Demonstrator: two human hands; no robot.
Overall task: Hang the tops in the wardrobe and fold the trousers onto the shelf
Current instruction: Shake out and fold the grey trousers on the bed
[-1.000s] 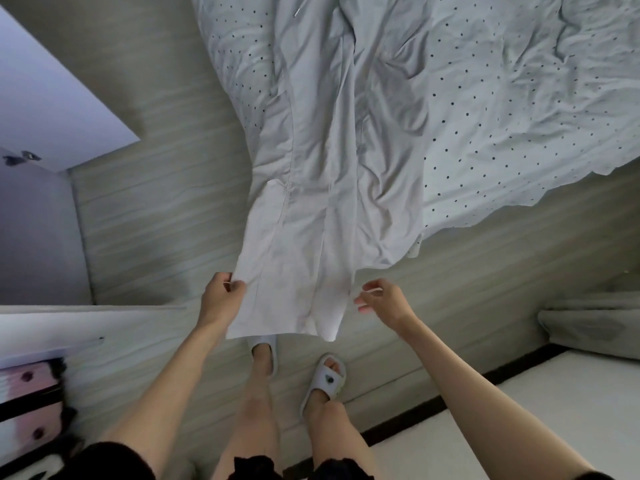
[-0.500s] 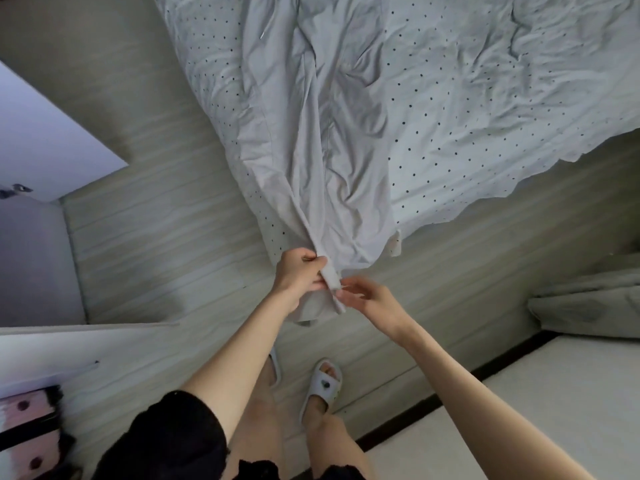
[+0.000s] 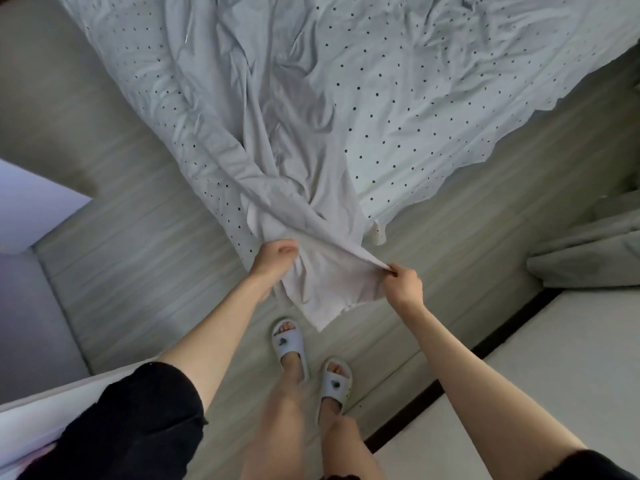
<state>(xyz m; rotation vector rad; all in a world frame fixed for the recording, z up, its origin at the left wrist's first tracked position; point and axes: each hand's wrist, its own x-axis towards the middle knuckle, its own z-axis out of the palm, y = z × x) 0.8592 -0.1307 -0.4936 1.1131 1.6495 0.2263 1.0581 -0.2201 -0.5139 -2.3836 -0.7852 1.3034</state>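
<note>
**Trousers in hand at the bed's edge, folding barely begun**

A pale garment, by its long shape most likely the trousers (image 3: pixel 304 188), lies stretched along the dotted bed sheet (image 3: pixel 433 98), running from about 12 o'clock down to the centre, with its near end hanging off the mattress edge above the floor (image 3: pixel 138 271). The left hand (image 3: pixel 275 259) grips that near end from the 9 o'clock side, fingers curled into the cloth. The right hand (image 3: pixel 403 284) pinches a pulled-out corner at about 3 o'clock of the hanging end, fingers closed tight on the fabric, which stretches taut between the two hands.

Judging from this, the task is at an early stage: the legs look partly gathered one over the other, but no neat fold is made, nothing sits on a shelf, and no top is seen hung. Folding, carrying and all the hanging appear left to do.

The far end of the garment runs out of view at the top, so its waistband cannot be confirmed. A white panel (image 3: pixel 31 420) at 8 o'clock may be a wardrobe door, but it is cut off, and its inside, rail and shelf are hidden. A grey heap (image 3: pixel 585 251) at 3 o'clock is too dim to identify. The slippers (image 3: pixel 289 344) stand just below the hanging cloth.
</note>
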